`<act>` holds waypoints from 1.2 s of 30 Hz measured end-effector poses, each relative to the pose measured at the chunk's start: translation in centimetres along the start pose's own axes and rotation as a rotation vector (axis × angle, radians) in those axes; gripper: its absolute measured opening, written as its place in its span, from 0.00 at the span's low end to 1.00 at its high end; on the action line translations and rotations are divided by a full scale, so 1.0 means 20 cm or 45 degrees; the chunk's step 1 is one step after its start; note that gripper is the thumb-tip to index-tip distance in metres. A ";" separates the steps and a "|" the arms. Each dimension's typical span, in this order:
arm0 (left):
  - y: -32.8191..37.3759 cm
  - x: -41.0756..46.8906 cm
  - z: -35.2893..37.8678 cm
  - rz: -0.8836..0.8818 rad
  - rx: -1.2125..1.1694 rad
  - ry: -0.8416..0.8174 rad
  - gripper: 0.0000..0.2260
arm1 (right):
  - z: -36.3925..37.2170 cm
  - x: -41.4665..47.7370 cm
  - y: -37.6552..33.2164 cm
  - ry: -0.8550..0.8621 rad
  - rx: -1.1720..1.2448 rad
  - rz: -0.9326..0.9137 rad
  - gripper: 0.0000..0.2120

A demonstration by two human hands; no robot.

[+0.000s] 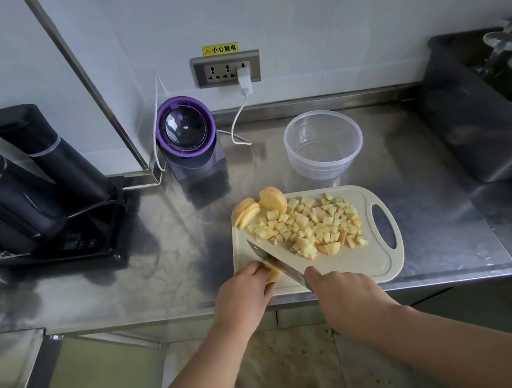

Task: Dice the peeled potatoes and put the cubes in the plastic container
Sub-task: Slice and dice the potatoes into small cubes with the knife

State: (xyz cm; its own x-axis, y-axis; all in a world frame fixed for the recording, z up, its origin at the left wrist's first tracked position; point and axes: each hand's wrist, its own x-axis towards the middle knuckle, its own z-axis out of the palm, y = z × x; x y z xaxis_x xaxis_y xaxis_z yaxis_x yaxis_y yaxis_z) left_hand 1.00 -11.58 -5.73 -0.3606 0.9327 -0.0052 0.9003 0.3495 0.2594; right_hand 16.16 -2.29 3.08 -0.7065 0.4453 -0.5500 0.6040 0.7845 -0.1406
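A beige cutting board (369, 263) lies on the steel counter near its front edge. A pile of pale yellow potato cubes (315, 225) covers its middle. Sliced potato pieces (247, 213) and a potato half (272, 200) sit at its far left corner. My left hand (246, 297) holds down a small potato piece (274, 273) at the board's near left edge. My right hand (345, 299) grips a knife (274, 262), whose blade rests against that piece. A clear round plastic container (323, 145) stands behind the board, with no cubes inside.
A purple-rimmed appliance (187, 134) stands behind and left of the board, its white cable running to a wall socket (226, 69). A black kettle set (18, 194) fills the left counter. A dark steel sink tub (480, 116) is at the right.
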 end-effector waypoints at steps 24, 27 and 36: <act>-0.07 0.02 0.09 0.207 0.071 0.285 0.10 | 0.03 0.09 0.08 0.023 0.122 0.112 0.14; -0.09 0.00 0.08 0.192 0.044 0.319 0.09 | 0.03 0.06 0.07 0.036 0.044 0.080 0.15; -0.09 0.00 0.07 0.242 0.057 0.296 0.09 | 0.01 0.00 -0.01 -0.008 0.004 -0.017 0.16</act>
State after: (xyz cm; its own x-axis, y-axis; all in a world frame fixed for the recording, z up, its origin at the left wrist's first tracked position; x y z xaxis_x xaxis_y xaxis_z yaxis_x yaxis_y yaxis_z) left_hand -0.34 -12.00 -7.55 -0.2261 0.9381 0.2623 0.9650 0.1789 0.1918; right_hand 16.16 -2.49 2.87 -0.7120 0.4320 -0.5535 0.5958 0.7888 -0.1508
